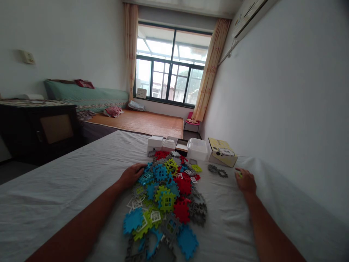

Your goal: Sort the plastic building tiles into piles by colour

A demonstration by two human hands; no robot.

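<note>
A heap of flat toothed building tiles in blue (160,172), red (181,211), yellow-green (167,201) and grey (171,225) lies on the white sheet in front of me. Small white window-shaped pieces (155,216) are mixed in. My left hand (133,174) rests at the heap's left edge, its fingers stretched out against the blue tiles. Off to the right of the heap, my right hand (246,182) is closed, with a bit of a small yellow-green piece (240,175) showing at its fingers. Two grey toothed frames (218,170) lie left of that hand.
Behind the heap stand white boxes (155,143), a black-edged box (181,146), a clear plastic bin (197,148) and a yellow carton (223,151) with a cartoon print. A dark cabinet (35,127) is at left. Beyond are a low bed (147,122) and a window.
</note>
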